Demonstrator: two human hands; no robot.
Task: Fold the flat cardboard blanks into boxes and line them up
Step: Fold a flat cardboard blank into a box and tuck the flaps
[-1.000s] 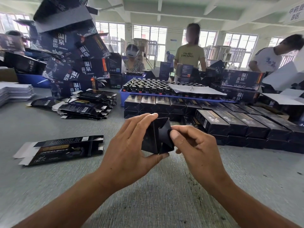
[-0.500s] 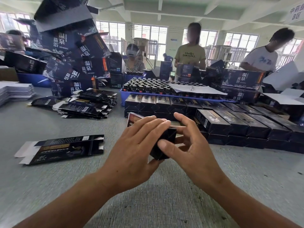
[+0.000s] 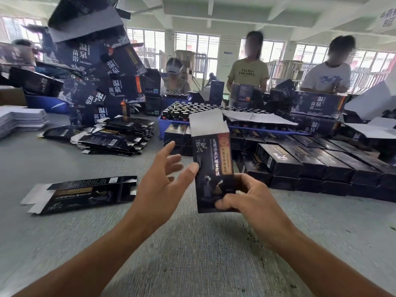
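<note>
Black cardboard now stands upright as a box where half a second ago we had it turned end-on, both hands pressing its flaps shut. Our right hand grips its lower end; our left hand has let go, fingers spread, thumb perhaps grazing the edge. With the top flap still open, we judge it ready for the row of finished boxes on the table.

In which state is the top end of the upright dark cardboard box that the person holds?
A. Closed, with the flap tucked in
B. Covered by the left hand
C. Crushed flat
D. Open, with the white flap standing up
D: the dark cardboard box, gripped low by the right hand, shows its white flap standing up; the left hand is open beside it.
</note>
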